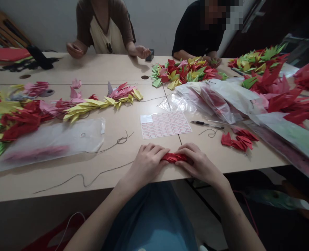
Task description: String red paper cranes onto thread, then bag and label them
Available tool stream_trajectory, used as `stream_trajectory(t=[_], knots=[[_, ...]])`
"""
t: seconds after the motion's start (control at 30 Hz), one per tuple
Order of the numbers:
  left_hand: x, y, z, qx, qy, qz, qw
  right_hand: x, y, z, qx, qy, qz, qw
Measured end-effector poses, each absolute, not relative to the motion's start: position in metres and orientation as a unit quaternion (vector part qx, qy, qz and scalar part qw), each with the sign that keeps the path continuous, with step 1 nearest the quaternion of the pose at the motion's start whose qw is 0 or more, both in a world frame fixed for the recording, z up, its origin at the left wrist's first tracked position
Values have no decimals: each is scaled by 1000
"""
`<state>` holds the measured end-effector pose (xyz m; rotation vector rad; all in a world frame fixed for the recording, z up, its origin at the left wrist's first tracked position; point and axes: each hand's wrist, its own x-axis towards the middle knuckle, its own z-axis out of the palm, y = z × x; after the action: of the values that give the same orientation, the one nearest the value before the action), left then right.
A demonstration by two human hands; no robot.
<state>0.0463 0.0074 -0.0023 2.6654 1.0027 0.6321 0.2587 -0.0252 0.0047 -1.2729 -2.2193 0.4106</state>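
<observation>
**Near desk edge:** a tight bundle of red folded paper cranes (174, 157) lies between the person's hands, directly below the sheet of printed labels (165, 131). The left hand (146, 162) and right hand (198, 164) hold it from either side in a pressed-together grip, with fingers curled over the top and both ends hidden. The long axis runs left to right, roughly parallel to the edge of the desk (65, 188). The paper appears light, soft and easily crushed, so the compact body is likely the safest hold, rather than the thin wing tips.

**Beside the sheet:** to its left lie a dark cord (83, 180) and a translucent plastic sleeve (52, 141). To its right are a pen (207, 124) and loose red cranes (238, 140).

**Beyond the sheet:** a mixed heap of cranes (183, 74) lies under a co-worker's hand (214, 62). Another co-worker's hand (76, 50) rests farther left.
</observation>
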Motion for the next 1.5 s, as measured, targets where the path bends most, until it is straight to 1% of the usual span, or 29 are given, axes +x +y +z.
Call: stream_trajectory(t=[0.2, 0.37, 0.53, 0.7, 0.97, 1.17, 1.23, 1.3, 1.4, 1.5], knots=[[48, 6, -1, 911, 335, 220, 94, 258, -26, 4, -472, -819, 156, 286], [50, 4, 1, 908, 348, 215, 90, 259, -28, -2, -481, -814, 132, 296], [52, 4, 0, 904, 357, 218, 85, 264, -30, -6, -534, -748, 190, 346], [52, 4, 0, 904, 356, 221, 89, 268, -38, 2, -504, -783, 177, 318], [52, 4, -2, 900, 356, 226, 108, 262, -37, -3, -495, -787, 106, 353], [55, 3, -1, 898, 363, 229, 99, 265, -33, -3, -460, -795, 147, 366], [55, 2, 0, 899, 365, 224, 89, 265, -35, -2, -455, -802, 140, 360], [55, 1, 0, 901, 366, 220, 77, 262, -39, 1, -465, -810, 120, 337], [54, 0, -2, 899, 366, 229, 70, 254, -48, 6, -485, -817, 75, 302], [54, -1, -3, 897, 365, 237, 71, 242, -56, 5, -502, -817, 11, 285]])
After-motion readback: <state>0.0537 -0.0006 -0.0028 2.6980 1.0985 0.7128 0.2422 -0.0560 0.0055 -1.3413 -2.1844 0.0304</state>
